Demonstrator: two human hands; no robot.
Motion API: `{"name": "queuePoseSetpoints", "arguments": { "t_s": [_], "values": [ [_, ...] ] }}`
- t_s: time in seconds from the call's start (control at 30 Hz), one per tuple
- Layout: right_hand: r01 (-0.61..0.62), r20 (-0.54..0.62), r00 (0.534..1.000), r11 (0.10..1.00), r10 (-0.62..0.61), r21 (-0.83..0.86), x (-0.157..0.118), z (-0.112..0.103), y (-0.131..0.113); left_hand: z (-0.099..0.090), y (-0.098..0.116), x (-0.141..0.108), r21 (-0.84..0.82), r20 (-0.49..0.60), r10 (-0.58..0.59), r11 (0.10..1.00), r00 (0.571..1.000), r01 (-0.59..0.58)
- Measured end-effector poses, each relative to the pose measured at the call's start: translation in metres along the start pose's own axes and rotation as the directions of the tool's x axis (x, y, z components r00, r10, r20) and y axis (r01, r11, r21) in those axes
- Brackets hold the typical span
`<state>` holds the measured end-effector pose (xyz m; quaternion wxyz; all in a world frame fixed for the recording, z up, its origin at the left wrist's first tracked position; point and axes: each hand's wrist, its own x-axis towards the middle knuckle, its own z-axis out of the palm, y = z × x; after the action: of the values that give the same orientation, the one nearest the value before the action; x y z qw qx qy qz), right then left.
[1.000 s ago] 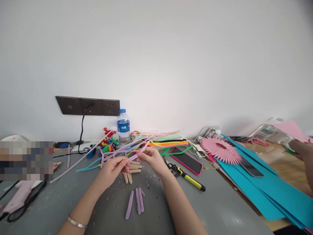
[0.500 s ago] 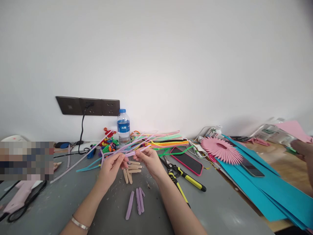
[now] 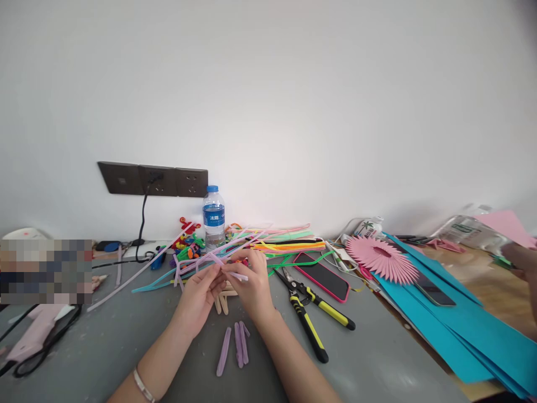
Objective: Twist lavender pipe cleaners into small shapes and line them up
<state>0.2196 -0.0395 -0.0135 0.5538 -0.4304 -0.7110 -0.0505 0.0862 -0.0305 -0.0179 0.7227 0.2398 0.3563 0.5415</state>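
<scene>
A lilac pipe cleaner (image 3: 239, 276) is pinched between the fingertips of my left hand (image 3: 197, 299) and my right hand (image 3: 252, 288), which almost touch. One end sticks out past my right fingers, and another stretch slants up behind the fingertips. My fingers cover the middle part. Below the hands, several purple fuzzy strips (image 3: 224, 351) lie on the grey table (image 3: 188, 364). Several tan fuzzy strips (image 3: 224, 305) lie just behind my hands, partly hidden by them. Long pipe cleaners (image 3: 293, 245) in many colours are heaped farther back.
Yellow-and-black pliers (image 3: 308, 322) lie open to the right, beside a pink-cased phone (image 3: 325, 278). A water bottle (image 3: 213, 218) stands against the wall. Blue sheets (image 3: 444, 330) and a pink paper ring (image 3: 381, 260) lie farther right. Another person's hand (image 3: 522, 263) shows at the right edge.
My hands have come closer together, and my right hand has turned over and moved left. The pipe cleaner, stretched between them before, now crosses at my fingertips.
</scene>
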Motion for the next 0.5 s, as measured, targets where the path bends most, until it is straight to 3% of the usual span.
{"name": "queuePoseSetpoints", "arguments": {
  "t_s": [0.13,0.5],
  "values": [
    [0.066,0.056,0.996,0.998,-0.064,-0.022,0.0002,0.0007,0.0021,-0.0014,0.0031,0.001,-0.007,-0.039,-0.006,1.0,0.999,0.006],
    [-0.008,0.208,0.978,0.999,0.0,0.042,0.002,-0.0025,0.003,-0.0096,-0.0001,0.0077,0.036,-0.027,-0.007,0.999,1.0,0.008]
  ]
}}
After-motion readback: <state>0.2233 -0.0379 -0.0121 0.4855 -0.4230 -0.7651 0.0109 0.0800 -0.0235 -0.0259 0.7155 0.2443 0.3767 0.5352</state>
